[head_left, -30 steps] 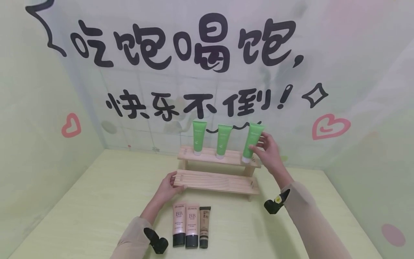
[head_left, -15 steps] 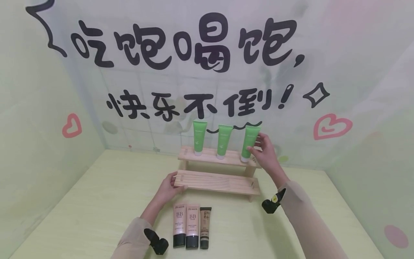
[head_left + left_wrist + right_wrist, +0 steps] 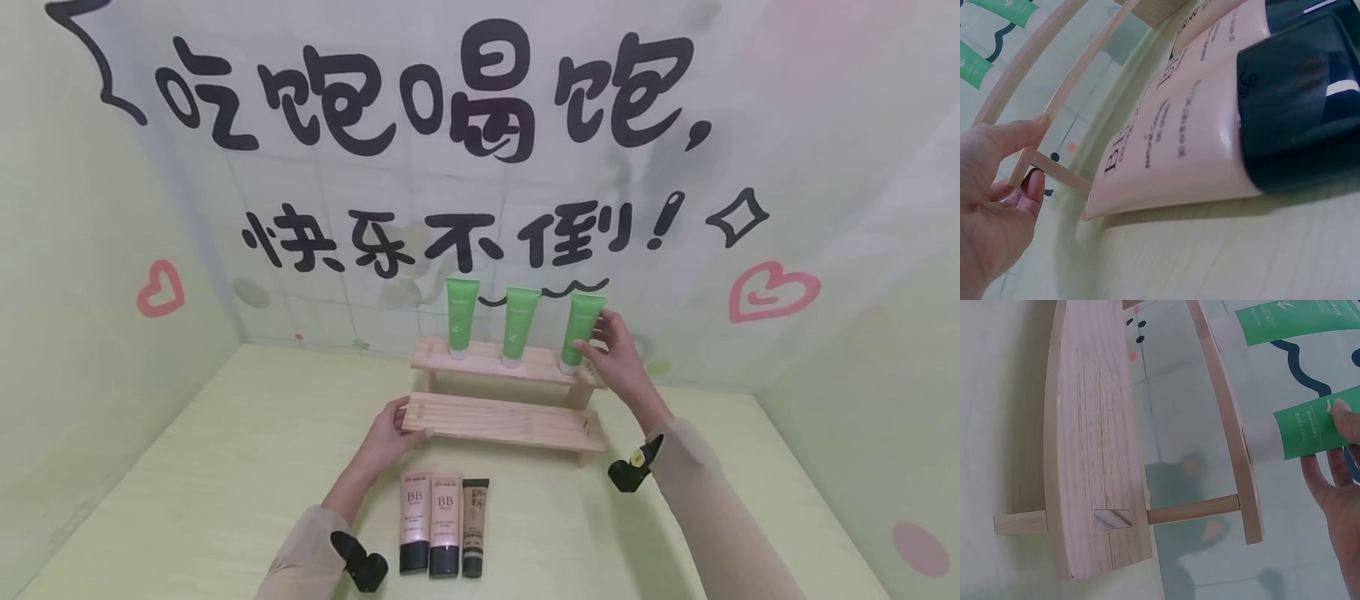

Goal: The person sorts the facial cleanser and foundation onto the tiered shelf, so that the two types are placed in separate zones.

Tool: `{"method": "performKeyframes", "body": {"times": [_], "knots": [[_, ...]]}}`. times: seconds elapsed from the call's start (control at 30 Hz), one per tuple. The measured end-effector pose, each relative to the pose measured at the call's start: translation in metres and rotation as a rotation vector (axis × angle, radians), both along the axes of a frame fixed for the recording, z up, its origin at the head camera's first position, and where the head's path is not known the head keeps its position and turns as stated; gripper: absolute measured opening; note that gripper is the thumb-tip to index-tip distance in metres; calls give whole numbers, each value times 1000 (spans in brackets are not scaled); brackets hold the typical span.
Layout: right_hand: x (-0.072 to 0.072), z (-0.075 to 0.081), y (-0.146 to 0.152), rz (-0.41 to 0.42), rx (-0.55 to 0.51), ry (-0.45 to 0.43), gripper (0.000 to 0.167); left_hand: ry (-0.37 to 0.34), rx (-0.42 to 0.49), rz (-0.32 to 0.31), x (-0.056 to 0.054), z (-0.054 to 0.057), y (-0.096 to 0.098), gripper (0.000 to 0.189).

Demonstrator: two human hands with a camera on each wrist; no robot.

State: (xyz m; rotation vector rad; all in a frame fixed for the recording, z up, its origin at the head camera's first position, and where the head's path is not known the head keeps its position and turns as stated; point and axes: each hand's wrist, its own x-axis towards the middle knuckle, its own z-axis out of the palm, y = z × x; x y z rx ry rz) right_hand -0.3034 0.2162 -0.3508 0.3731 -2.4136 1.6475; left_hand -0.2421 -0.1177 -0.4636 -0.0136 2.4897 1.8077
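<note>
On the upper step of a two-step wooden rack stand three green tubes with white caps down: a left tube, a middle tube and a right tube. My right hand holds the right tube between thumb and fingers, its cap on the board near the right end. In the right wrist view the thumb lies on the front of that green tube. My left hand grips the left end of the lower step; the left wrist view shows the thumb above the board and fingers beneath.
Before the rack two pink BB cream tubes with black caps and a smaller brown tube lie side by side on the pale yellow table. A printed cloth wall rises close behind the rack.
The right green tube, tilted and at the board's front edge a second ago, has come upright and slightly left with my right hand. My left hand keeps its place on the rack.
</note>
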Motion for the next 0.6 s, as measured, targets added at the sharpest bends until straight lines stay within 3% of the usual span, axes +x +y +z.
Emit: {"method": "performKeyframes", "body": {"times": [0.6], "knots": [[4, -2, 0, 12, -24, 34, 58, -1, 6, 4, 0, 2, 0, 74]]}}
